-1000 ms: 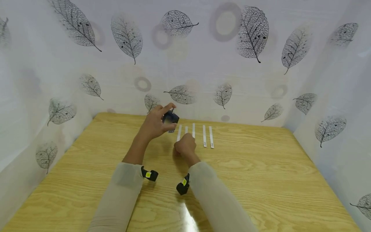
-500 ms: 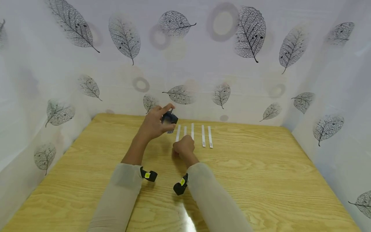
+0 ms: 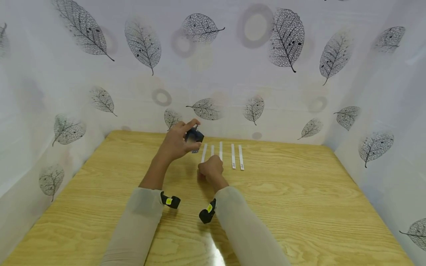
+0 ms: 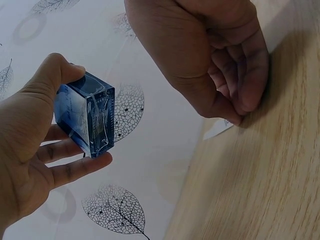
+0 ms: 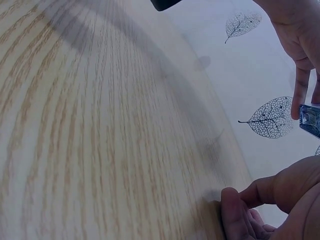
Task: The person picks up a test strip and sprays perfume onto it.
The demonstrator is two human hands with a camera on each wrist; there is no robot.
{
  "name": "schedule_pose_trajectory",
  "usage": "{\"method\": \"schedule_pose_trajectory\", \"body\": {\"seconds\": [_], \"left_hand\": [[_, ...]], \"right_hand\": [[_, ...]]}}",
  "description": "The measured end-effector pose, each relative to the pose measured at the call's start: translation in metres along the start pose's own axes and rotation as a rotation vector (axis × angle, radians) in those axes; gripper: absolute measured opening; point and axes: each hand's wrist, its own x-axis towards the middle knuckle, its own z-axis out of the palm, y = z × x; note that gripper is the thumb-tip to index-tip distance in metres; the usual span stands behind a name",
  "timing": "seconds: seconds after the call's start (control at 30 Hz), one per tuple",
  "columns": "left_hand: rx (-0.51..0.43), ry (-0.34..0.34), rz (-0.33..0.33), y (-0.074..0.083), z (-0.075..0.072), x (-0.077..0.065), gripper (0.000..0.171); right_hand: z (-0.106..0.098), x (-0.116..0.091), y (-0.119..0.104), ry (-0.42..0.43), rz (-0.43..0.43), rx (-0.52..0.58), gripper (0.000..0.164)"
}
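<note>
Raised over the back of the table, my left hand (image 3: 173, 143) holds a blue, block-shaped glass perfume bottle (image 4: 85, 112). The left wrist view shows the thumb on one side of it and fingers on the opposite side. Its thick glass base faces toward the right hand. My right hand (image 3: 212, 168) is low on the tabletop, fingers curled, fingertips pinching the end of a white paper strip (image 4: 216, 128). In the head view this hand covers the near ends of the left strips, so I cannot tell which one it pinches.
Two more white strips lie to the right, one strip (image 3: 233, 157) beside another strip (image 3: 241, 158), with small print at their near ends. The wooden table (image 3: 299, 207) ends at a leaf-patterned curtain (image 3: 233, 81) behind and at both sides.
The head view has shifted very slightly. Both hands, the bottle and the strips keep their places.
</note>
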Motion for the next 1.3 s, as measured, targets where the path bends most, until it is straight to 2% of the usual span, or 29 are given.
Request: {"method": "schedule_pose_trajectory", "body": {"seconds": [0.3, 0.5, 0.7, 0.83, 1.0, 1.13, 1.3], "left_hand": [[-0.005, 0.006, 0.001, 0.002, -0.001, 0.000, 0.063], [-0.007, 0.007, 0.001, 0.002, 0.000, -0.001, 0.063], [0.001, 0.007, 0.009, 0.001, 0.000, 0.000, 0.063], [0.002, 0.009, 0.013, 0.001, 0.000, 0.001, 0.063], [0.001, 0.005, 0.013, 0.002, -0.002, 0.001, 0.063], [0.001, 0.000, 0.007, 0.002, -0.002, 0.001, 0.064], [0.005, -0.009, -0.010, 0.002, -0.002, 0.001, 0.064]], "right_hand": [[0.000, 0.005, 0.000, -0.044, 0.027, -0.012, 0.013], [0.001, 0.007, 0.002, -0.042, 0.034, -0.014, 0.016], [0.000, -0.001, 0.001, 0.002, -0.047, -0.051, 0.006], [0.000, -0.007, 0.000, 0.023, -0.082, -0.049, 0.011], [0.000, -0.005, 0.000, 0.023, -0.054, -0.023, 0.010], [0.002, -0.002, 0.001, 0.020, -0.035, -0.003, 0.001], [0.002, 0.001, 0.003, 0.004, 0.014, 0.065, 0.014]]}}
